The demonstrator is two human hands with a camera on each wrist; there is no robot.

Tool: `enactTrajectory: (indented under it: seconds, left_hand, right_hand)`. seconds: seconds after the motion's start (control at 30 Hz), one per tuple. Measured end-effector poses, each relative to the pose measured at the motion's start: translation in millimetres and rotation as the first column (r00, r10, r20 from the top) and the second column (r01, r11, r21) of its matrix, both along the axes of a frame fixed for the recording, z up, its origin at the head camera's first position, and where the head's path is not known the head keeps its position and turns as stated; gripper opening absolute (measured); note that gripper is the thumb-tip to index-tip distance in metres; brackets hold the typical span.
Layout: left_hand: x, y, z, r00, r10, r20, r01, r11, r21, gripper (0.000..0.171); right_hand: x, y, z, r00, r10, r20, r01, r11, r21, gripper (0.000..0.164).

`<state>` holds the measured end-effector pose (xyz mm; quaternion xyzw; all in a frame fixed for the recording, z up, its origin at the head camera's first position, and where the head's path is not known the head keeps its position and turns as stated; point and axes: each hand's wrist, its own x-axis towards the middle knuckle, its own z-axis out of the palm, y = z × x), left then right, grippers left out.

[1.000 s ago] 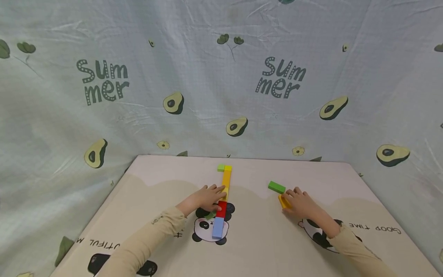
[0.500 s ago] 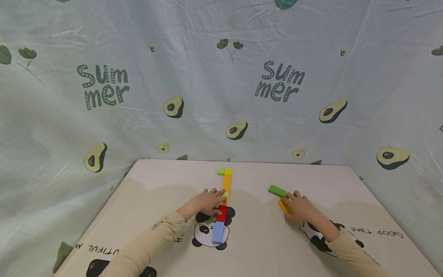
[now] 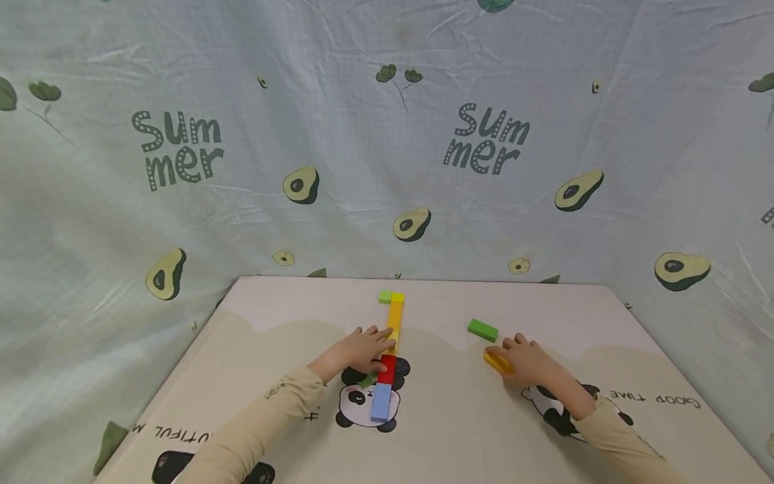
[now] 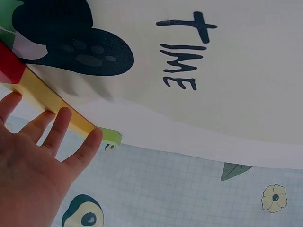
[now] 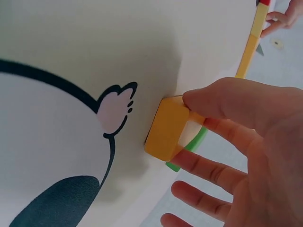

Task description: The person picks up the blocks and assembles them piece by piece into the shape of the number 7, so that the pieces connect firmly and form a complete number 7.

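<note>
My left hand (image 3: 365, 349) rests its spread, fairly straight fingers along a row of blocks. From the near end, that row has a blue block (image 3: 381, 402), a red block (image 3: 388, 370), a pale yellow block (image 4: 43, 90), an orange block (image 3: 396, 314) and a small yellow block (image 3: 397, 297). A lime green block (image 3: 385, 296) sits beside the far end. To the right, my right hand (image 3: 532, 363) pinches another orange block (image 5: 166, 128) between thumb and fingers. Just beyond it a green block (image 3: 483, 329) lies apart; in the right wrist view the hand partly hides it.
The table (image 3: 441, 430) has a pale cover printed with pandas and lettering. Behind it and at both sides hangs a cloth (image 3: 338, 134) with avocado prints. The table's far edge runs just past the row's far end.
My right hand has drawn the orange block slightly toward me, leaving a wider gap to the green block, and the block has turned a little. The left hand stays on the row.
</note>
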<state>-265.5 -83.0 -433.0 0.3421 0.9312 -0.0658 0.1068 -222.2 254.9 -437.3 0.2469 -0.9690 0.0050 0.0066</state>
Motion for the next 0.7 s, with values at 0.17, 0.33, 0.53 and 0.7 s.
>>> enactTrajectory:
  seconds: [0.17,0.33,0.53,0.7]
  left_hand:
    - [-0.4,-0.2,-0.5,1.000,0.004,0.005,-0.004,1.000,0.000,0.052]
    - [-1.0,0.8,-0.1,1.000,-0.005,0.001,0.005,1.000,-0.001,0.052]
    - [-1.4,0.7,-1.4,1.000,-0.008,-0.010,0.008,1.000,-0.012,0.052]
    - [-1.1,0.1,-0.9,1.000,-0.010,-0.011,0.010,1.000,-0.015,0.053]
  right_hand:
    - [1.3,-0.4,-1.2,1.000,0.013,-0.004,-0.013,1.000,-0.010,0.042]
    - [1.9,1.3,-2.7,1.000,0.014,-0.014,-0.014,1.000,0.010,0.044]
    - [1.2,1.1,-3.0,1.000,0.018,-0.023,-0.018,1.000,0.014,0.043]
    - [0.0,-0.2,-3.2,1.000,-0.002,0.008,0.002,1.000,0.002,0.043]
